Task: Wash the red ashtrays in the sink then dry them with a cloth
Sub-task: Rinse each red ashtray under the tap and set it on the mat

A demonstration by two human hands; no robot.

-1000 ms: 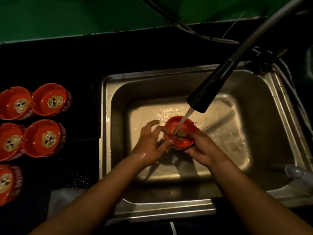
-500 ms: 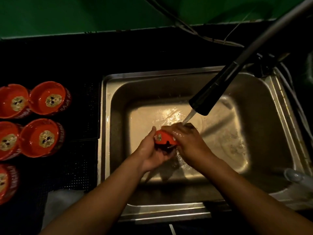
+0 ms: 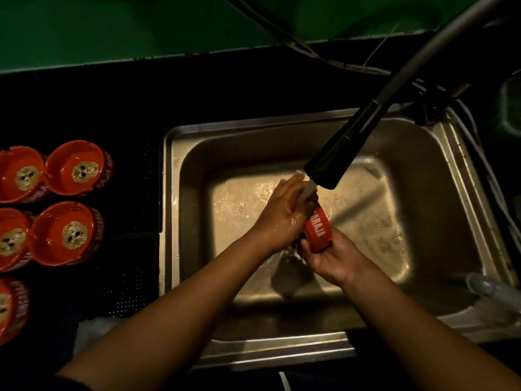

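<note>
1. over the middle of a steel sink (image 3: 169,221), under a running tap (image 3: 338,153): one red ashtray (image 3: 318,232), gripped between two wet bare hands, both forearms reaching in from the bottom edge.
2. ashtray turned on edge, side wall towards the camera, white lettering on that wall partly hidden by fingers; held up off the sink floor, shadow beneath.
3. right hand (image 3: 329,261) below and to the right of the ashtray, palm up, cupping it, fingers curled up round its lower rim.
4. left hand (image 3: 282,213) against the ashtray's left side, back of the hand up, fingers close together and bent over the upper edge.
5. thin stream of water (image 3: 308,190) just above the grip, falling from the black tap head onto the left fingers (image 3: 293,187); splashed water on the sink floor all round the hands.
6. well to the left of the grip, outside the sink, on a black counter (image 3: 135,193): five more red ashtrays (image 3: 67,234), packed close in two columns, four open side up with a pale round emblem inside, the leftmost ones cut off by the frame edge.
7. below and left of the grip, by the sink's near left corner: a pale cloth (image 3: 93,331), dim, partly behind the left forearm.
8. far right of the grip, at the sink's near right corner: a pale rounded object (image 3: 485,289), too blurred to name.
</note>
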